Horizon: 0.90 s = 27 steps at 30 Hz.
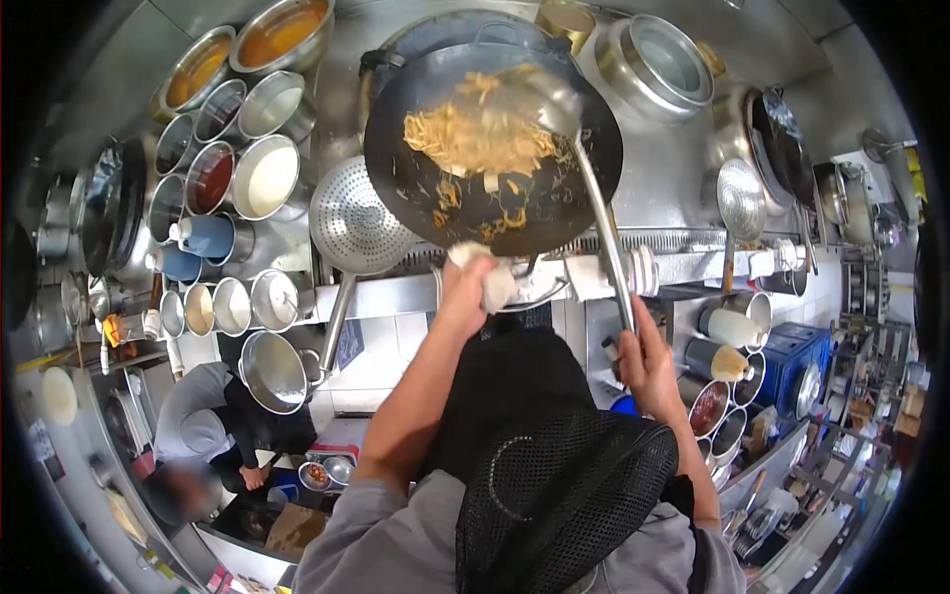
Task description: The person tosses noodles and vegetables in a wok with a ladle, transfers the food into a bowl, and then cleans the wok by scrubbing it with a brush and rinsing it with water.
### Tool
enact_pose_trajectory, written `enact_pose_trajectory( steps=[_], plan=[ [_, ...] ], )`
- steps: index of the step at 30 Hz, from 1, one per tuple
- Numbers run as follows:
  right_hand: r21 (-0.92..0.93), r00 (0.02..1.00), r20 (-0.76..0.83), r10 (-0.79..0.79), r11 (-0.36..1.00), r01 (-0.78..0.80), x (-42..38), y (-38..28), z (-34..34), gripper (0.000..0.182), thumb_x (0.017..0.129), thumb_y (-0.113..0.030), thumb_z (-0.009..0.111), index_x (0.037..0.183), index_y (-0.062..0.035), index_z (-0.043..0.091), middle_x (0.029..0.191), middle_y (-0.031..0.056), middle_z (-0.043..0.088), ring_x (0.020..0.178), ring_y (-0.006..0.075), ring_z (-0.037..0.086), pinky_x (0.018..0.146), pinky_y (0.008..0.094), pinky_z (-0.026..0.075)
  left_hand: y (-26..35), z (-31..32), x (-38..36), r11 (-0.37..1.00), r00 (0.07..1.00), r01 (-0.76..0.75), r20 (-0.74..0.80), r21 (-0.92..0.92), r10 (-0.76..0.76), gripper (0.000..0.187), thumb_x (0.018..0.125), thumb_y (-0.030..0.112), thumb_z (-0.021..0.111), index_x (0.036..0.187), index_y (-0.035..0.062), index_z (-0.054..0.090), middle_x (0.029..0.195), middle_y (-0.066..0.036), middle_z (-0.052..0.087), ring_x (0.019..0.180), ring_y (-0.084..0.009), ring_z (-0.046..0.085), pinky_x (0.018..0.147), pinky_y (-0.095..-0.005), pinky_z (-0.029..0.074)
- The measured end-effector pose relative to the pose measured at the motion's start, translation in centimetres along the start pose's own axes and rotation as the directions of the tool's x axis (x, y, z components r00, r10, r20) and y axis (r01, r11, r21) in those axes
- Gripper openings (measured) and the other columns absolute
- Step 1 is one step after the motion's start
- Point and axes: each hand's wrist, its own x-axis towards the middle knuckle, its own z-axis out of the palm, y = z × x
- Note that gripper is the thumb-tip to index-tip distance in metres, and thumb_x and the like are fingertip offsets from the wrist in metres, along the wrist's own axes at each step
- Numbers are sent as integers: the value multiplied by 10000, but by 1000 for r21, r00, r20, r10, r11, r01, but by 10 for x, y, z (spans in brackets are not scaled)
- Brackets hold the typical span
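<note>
A large black wok (406,193) sits on the range in front of me. Stir-fried noodles (475,139) are heaped in it, some blurred by motion, with bits of vegetable scattered below them. My left hand (462,302) is closed around a folded pale cloth (500,287) at the wok's near rim; the cloth hides whatever part of the wok may be gripped. My right hand (648,366) is wrapped round the end of a long metal ladle (599,203). The ladle's bowl is in the wok at the right of the noodles.
Left of the wok lies a perforated strainer (358,220). Several metal containers of sauces and liquids, among them a white one (265,176), stand farther left. Lidded metal pots (668,69) are at upper right, near a skimmer (740,198). Another person (203,421) is at lower left.
</note>
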Motion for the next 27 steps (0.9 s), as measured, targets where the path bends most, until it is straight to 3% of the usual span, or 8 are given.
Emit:
enact_pose_trajectory(
  steps=[8,11,12,14,16,20,23,27],
  plan=[
    [302,954,132,269,906,-297,25,-62,-16,547,1059,-268,452,1546,-66,305,727,38,516,503,105,495,422,291,441,-9,-7,12,958,982,-191,28,214,189,351,833,8,595,1177,3,525,1006,-94,628,889,-210,640,789,-338,528],
    [609,817,365,446,550,-572,29,-110,-33,351,1054,-341,471,1250,-54,518,718,3,483,467,66,419,407,235,387,-4,-21,4,819,953,-248,-23,518,304,599,798,39,655,1320,-32,370,1144,-181,598,1035,-295,605,911,-383,474],
    [616,833,349,430,564,-550,32,-114,-37,351,1054,-341,471,1250,-54,518,718,3,483,467,66,419,407,235,387,-6,-30,4,757,936,-277,-11,592,352,604,792,41,665,1311,-41,367,1162,-213,596,1069,-343,604,939,-415,464],
    [604,633,699,334,198,-772,30,-115,-50,299,1057,-364,465,1147,-84,514,706,-5,454,474,37,397,405,214,364,-1,-33,-7,559,892,-338,69,757,446,626,772,25,677,1306,-43,357,1189,-277,574,1113,-455,572,970,-476,441],
    [573,592,790,160,151,-806,22,-114,-53,295,1068,-357,441,1140,-79,509,719,-25,436,472,12,376,393,191,345,-10,-40,-4,463,827,-425,127,778,547,629,765,13,671,1303,-46,352,1166,-295,585,1102,-488,574,957,-487,448],
    [736,734,674,80,14,-677,20,-121,-42,263,1085,-322,408,1040,-78,499,749,-49,436,449,3,366,372,178,350,-13,-27,5,571,879,-365,71,735,471,543,779,13,653,1251,-36,389,1120,-229,584,1027,-360,600,913,-427,477],
    [746,751,659,46,-162,-645,31,-98,-31,420,1091,-266,368,1390,25,425,755,-25,394,454,-3,406,332,171,371,-16,-19,17,679,918,-316,31,663,396,476,783,-2,635,1210,-18,424,1062,-159,588,940,-252,611,849,-369,508],
    [745,752,659,-8,-133,-654,37,-77,-28,177,1053,-225,493,1079,-56,538,732,-53,446,460,-18,397,369,170,340,-25,-20,32,822,941,-282,-24,495,337,391,773,-37,606,1141,-18,475,973,-124,604,801,-219,639,703,-357,554]
  ],
)
